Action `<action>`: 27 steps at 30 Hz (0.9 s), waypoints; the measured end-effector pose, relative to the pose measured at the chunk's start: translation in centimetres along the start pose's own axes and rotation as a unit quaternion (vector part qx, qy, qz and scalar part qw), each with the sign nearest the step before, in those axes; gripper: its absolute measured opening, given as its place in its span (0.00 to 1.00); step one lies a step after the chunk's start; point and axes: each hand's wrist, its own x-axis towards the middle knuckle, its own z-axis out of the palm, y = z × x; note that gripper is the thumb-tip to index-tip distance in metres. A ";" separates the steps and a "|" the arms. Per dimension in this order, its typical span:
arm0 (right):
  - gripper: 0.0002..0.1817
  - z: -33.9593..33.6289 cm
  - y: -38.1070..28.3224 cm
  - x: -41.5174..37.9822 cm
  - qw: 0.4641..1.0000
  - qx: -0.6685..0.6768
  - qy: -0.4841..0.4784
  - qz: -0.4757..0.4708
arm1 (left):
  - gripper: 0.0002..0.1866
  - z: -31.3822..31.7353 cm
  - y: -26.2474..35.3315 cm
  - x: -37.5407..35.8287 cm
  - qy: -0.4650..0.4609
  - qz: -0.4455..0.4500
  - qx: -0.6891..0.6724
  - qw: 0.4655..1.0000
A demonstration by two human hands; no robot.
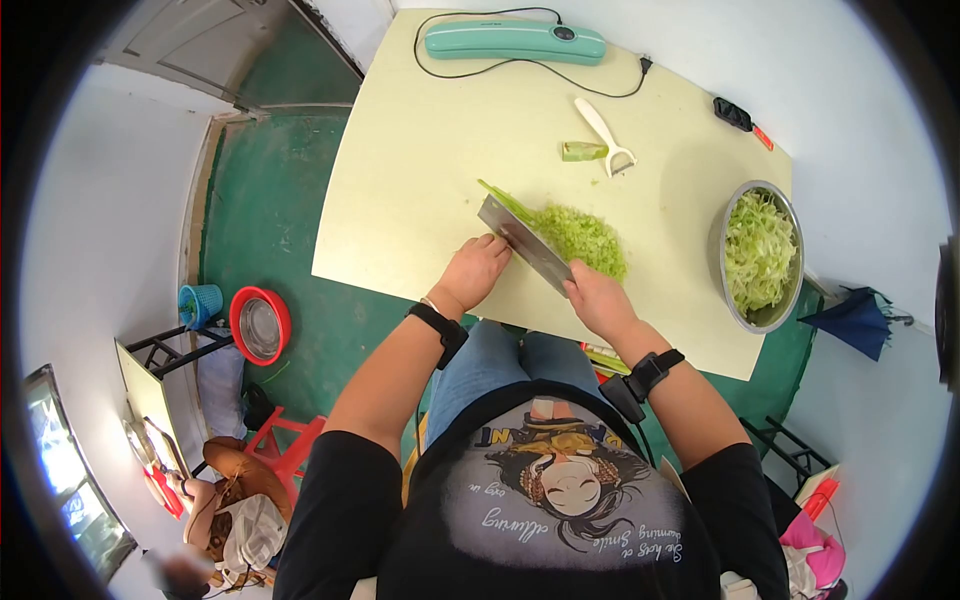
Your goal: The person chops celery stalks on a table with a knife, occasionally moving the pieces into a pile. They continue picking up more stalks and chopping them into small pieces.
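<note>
My right hand [600, 300] grips the handle of a cleaver [540, 258], whose broad metal blade slants up and left across the table [400, 180]. Against the near side of the blade, the fingers of my left hand [478, 268] are curled together; anything under them is hidden. Just beyond the blade lies a heap of finely chopped pale green vegetable [580, 238]. Thin green stalks [502, 196] stick out from the heap's left end, past the blade's tip.
A steel bowl [716, 255] of shredded green vegetable stands at the table's right. Farther back lie a white peeler [597, 122], a cut green piece [582, 151], a teal corded appliance [500, 40] and a black item [733, 114]. Another person [245, 510] sits lower left.
</note>
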 end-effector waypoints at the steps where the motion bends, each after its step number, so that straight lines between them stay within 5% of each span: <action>1: 0.09 0.0 0.0 0.2 1.000 0.003 -0.003 -0.004 | 0.16 0.1 0.0 -0.1 -0.031 -0.014 0.014 0.999; 8: 0.08 -1.4 -0.9 0.4 1.000 -0.002 0.007 0.019 | 0.14 0.3 -0.5 -1.5 0.054 -0.058 -0.047 0.996; 10: 0.08 -1.4 -0.6 -0.2 1.000 -0.023 0.002 0.006 | 0.13 -0.3 -1.2 -2.7 0.039 -0.195 -0.095 0.975; 13: 0.08 -0.7 0.2 -1.2 0.998 -0.051 -0.028 -0.014 | 0.13 -1.8 -1.6 -4.1 0.006 -0.251 -0.107 0.962; 20: 0.07 0.8 0.7 -1.4 0.998 -0.067 -0.018 0.006 | 0.09 -1.3 -1.8 -4.5 -0.022 -0.195 -0.090 0.976; 27: 0.08 0.4 1.1 -1.6 0.999 -0.053 -0.005 0.001 | 0.03 -0.6 -1.0 -3.6 -0.074 -0.233 -0.043 0.969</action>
